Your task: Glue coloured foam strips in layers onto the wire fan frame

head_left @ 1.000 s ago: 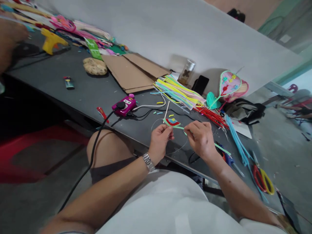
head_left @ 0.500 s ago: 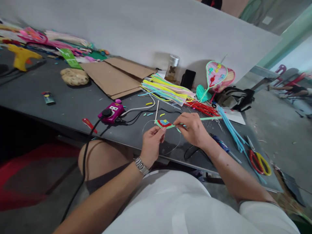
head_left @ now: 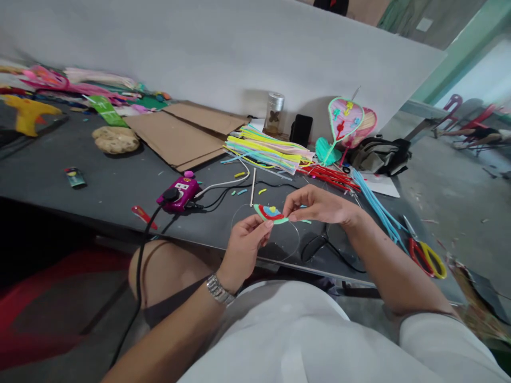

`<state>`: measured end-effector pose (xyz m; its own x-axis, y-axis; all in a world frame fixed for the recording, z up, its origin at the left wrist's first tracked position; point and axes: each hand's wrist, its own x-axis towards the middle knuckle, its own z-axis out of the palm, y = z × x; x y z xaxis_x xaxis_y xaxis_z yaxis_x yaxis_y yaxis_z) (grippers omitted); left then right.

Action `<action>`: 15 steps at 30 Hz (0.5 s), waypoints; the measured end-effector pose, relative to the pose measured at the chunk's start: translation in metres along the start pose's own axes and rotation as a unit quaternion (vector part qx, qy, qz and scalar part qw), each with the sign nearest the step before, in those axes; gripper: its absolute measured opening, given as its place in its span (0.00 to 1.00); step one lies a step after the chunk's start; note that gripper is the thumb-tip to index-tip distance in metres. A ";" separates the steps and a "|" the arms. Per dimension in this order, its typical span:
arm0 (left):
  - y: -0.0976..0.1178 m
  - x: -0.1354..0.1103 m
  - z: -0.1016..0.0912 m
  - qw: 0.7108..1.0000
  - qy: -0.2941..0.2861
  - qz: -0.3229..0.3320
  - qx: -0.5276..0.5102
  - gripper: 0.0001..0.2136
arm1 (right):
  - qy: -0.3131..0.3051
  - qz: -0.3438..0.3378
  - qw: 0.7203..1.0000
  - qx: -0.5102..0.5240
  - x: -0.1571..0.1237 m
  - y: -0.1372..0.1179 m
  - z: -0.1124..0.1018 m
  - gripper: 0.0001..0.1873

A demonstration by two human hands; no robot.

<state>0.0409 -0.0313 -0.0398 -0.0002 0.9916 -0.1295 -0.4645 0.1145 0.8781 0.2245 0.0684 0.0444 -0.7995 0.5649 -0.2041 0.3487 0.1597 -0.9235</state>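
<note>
My left hand (head_left: 244, 246) pinches the near edge of a small curved piece (head_left: 270, 213) built of green, red, blue and yellow straw bits, held above the dark table (head_left: 99, 175). My right hand (head_left: 319, 205) pinches the piece's right end with thumb and fingers, a green strip showing under the fingertips. A clear round ring (head_left: 265, 234) lies on the table just beneath both hands. A metal watch sits on my left wrist.
A stack of coloured straws (head_left: 267, 149), red straws (head_left: 327, 176) and blue straws (head_left: 373, 199) lie behind my hands. A pink power strip (head_left: 179, 191) with cables, cardboard sheets (head_left: 179, 135), a jar (head_left: 274, 113), a finished pink fan (head_left: 345, 118), scissors (head_left: 429, 258) and a yellow glue gun (head_left: 26, 114) are around.
My right hand moved in toward the piece and now pinches its right end; the long green strip that stuck out to the right is no longer seen. The view swung slightly left.
</note>
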 end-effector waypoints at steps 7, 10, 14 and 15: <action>0.011 -0.009 0.004 0.999 -0.031 0.029 0.017 0.15 | -0.052 -0.010 0.996 0.071 -0.003 -0.007 -0.002 0.14; 0.017 -0.012 0.008 0.998 -0.038 0.041 0.027 0.15 | -0.063 -0.011 0.992 0.106 -0.005 -0.010 0.000 0.15; 0.025 -0.016 0.013 0.997 -0.047 0.054 0.027 0.15 | -0.067 -0.011 0.986 0.155 -0.005 -0.012 0.004 0.16; 0.027 -0.016 0.014 0.997 -0.050 0.058 0.025 0.16 | -0.064 -0.016 0.984 0.164 -0.006 -0.012 0.006 0.16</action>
<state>0.0411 -0.0433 -0.0077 0.0389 0.9991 0.0191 -0.4211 -0.0009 0.9070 0.2221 0.0587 0.0553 -0.8698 0.4539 -0.1936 0.1627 -0.1064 -0.9809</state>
